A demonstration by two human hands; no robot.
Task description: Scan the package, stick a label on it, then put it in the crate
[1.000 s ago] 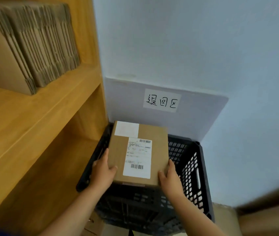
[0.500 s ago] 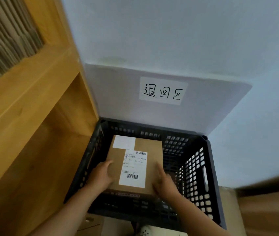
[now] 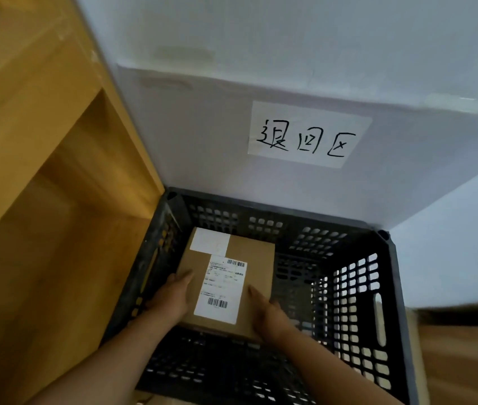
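Inside the crate (image 3: 389, 287), toward its left wall and nearer the front rim than the back, the package (image 3: 256, 264) sat low among the black lattice walls, held level between both hands. Left hand (image 3: 170, 296) gripped the package's left edge with the thumb lying over the top face and the other fingers out of sight beneath or beside it; right hand (image 3: 267, 311) held the near right corner the same way, thumb on top — both closed on the box, not merely resting. Whether the underside had yet touched the crate floor could not be told. Package: plain brown corrugated carton, flat and rectangular, corners crisp, no dents seen. A printed label (image 3: 221, 289) with barcodes at top and bottom lay along the middle of the top face; a smaller blank white sticker (image 3: 210, 242) sat at the far left corner. Judgement: stiff and probably light, as the hands carried it with no visible sag; bare cardboard should give fair friction, the glossy label less. Opposite side edges looked the sound place to hold, clear of the barcodes. Contents unknown — best set down, not dropped. A handwritten sign (image 3: 307, 135) was stuck on the wall behind the crate's back rim; a wooden shelf unit (image 3: 42, 171) stood against the crate's left side.
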